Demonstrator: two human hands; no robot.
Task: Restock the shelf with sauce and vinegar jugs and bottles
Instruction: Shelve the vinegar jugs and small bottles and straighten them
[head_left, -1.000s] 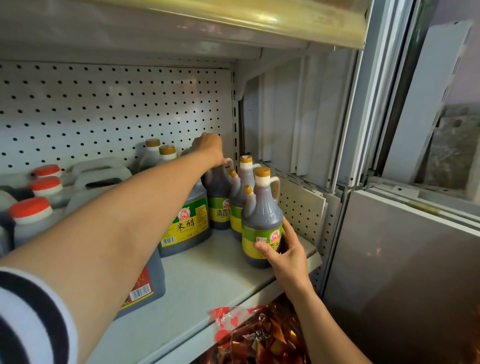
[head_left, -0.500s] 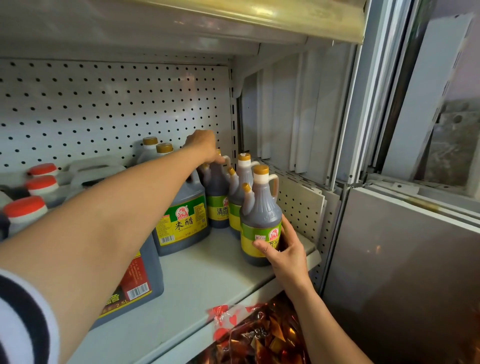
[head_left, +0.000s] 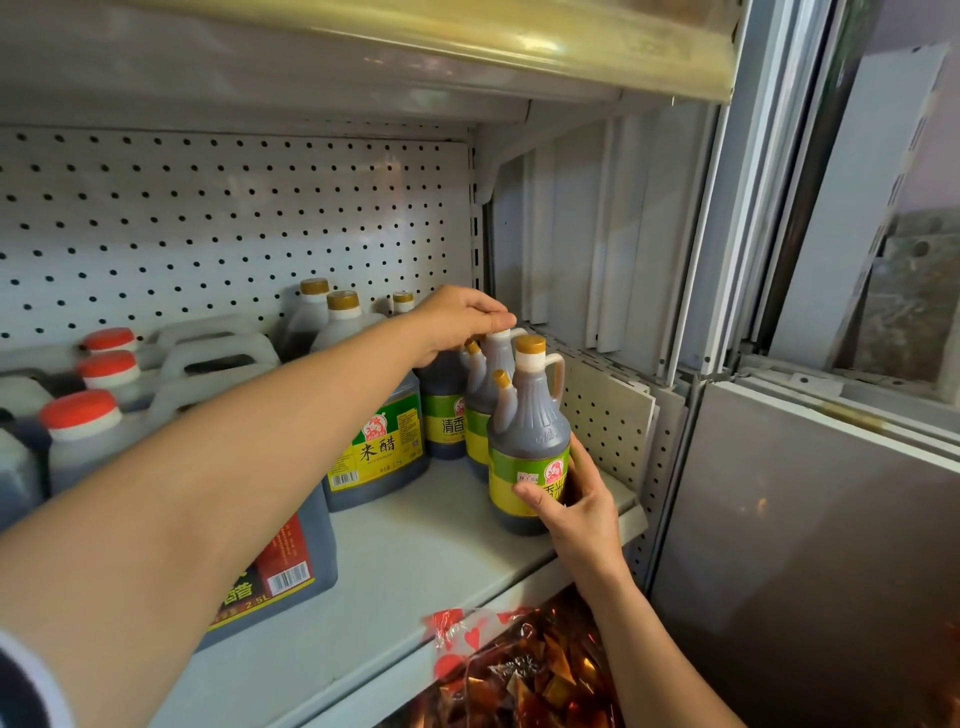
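hands are squaring the row: right hand is gripping the front bottle near the shelf edge, left hand is pinching a rear bottle's cap; next probably nudging them back, straight.

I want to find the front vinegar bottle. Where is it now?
In the head view, the front vinegar bottle stands at the shelf's right front, held by the right hand, before two similar bottles.

On the shelf, jugs stand left, bottles right, before the pegboard.
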